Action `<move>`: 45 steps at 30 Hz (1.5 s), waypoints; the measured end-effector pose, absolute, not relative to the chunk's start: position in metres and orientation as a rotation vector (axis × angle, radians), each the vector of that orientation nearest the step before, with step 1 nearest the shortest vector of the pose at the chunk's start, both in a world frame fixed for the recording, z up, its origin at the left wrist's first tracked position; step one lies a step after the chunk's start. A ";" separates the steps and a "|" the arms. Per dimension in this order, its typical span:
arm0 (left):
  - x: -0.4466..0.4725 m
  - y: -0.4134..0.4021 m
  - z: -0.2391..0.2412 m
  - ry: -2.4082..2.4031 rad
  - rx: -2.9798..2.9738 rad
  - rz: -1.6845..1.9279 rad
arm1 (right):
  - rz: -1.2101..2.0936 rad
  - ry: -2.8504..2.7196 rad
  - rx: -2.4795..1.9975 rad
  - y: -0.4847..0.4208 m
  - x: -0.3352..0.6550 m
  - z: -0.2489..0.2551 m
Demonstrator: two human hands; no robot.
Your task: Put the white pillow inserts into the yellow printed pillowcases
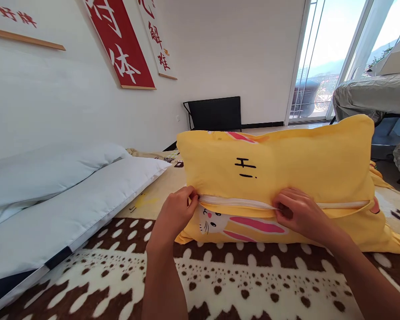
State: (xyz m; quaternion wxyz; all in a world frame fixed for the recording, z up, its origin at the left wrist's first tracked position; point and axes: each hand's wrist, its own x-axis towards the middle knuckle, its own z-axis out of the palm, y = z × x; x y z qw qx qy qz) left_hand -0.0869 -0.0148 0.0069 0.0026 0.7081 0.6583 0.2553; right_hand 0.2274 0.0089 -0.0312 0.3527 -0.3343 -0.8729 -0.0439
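Holding pillow (300,162) on blanket (233,280), wall (233,53) beyond.

The pillow (306,160) is sunny yellow, with "Hi" in black, a white rabbit (216,222) with pink ears, and a white zip (236,202). Beneath it, the blanket (200,284) goes brown and cream, all ovals and spots. Over here, a white cushion (96,200) with a dark navy corner; there, a red scroll (111,42) with white characters and a black chair (215,112).

Red scroll (125,49) on white wall (70,93); black chair (215,113); window (330,53) right.
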 end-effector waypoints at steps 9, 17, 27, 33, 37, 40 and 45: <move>-0.079 -0.014 0.008 2.014 2.217 0.924 | -0.118 -2.253 -0.862 0.010 0.228 -0.032; -0.083 -0.015 0.011 2.074 1.838 0.977 | -0.113 -2.253 -0.850 0.011 0.227 -0.033; -0.078 -0.018 0.011 2.098 2.025 0.770 | -0.126 -2.256 -0.848 0.011 0.228 -0.033; -0.085 -0.019 0.011 2.091 1.900 0.761 | -0.114 -2.260 -0.866 0.011 0.228 -0.034; -0.090 -0.019 0.012 2.070 1.824 0.825 | -0.129 -2.260 -0.853 0.011 0.228 -0.034; -0.091 -0.018 0.011 2.196 1.820 0.853 | -0.127 -2.259 -0.851 0.011 0.228 -0.034; -0.088 -0.015 0.008 2.372 1.793 0.862 | -0.135 -2.261 -0.847 0.011 0.228 -0.034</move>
